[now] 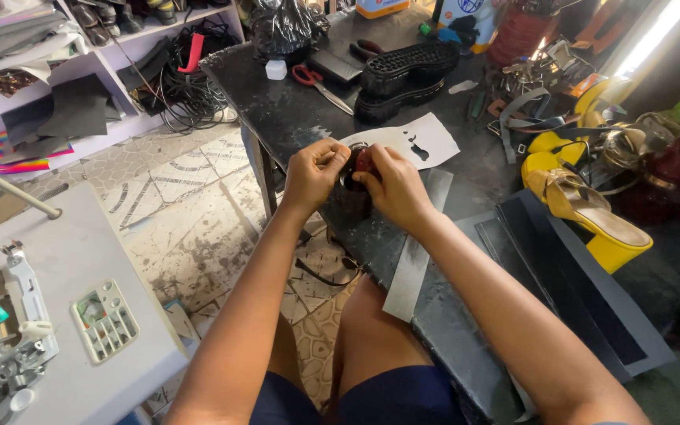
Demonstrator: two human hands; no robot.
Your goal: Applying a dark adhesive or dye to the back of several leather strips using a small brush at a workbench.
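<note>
A: Nearest to us, a white sewing machine (9, 330) sits at the near left on its pale table (80, 260), and the person's bare knees show at the bottom.

B: Up from there, both arms reach out to the edge of the dark workbench (293, 118). The left hand (312, 173) is curled tight, fingertips pinched onto a small dark piece with a red part (358, 164).

A: And the right hand (393, 189) closes round the same piece from the other side. So both hands are clamped on it, right at the bench's near edge, over a white paper pattern (419, 140).

B: That edge worries me. If a fingertip slips, I'd judge the piece could drop to the tiled floor (182, 212) between bench and knees.

A: Also the long grey strip (415, 252) overhangs the bench beside the right forearm. A nudge from that arm could drag it off.

B: Further out, red-handled scissors (312, 79) lie open-side toward the hands, just beyond the paper. A blind reach there risks a nick.

A: Beyond those, a chunky black shoe sole (403, 75). To the right, a yellow heeled sandal (584, 212) tops a heap of shoes.

B: Far left, shelves (57, 47) hold dark sheets and tangled cables (190, 86).
</note>
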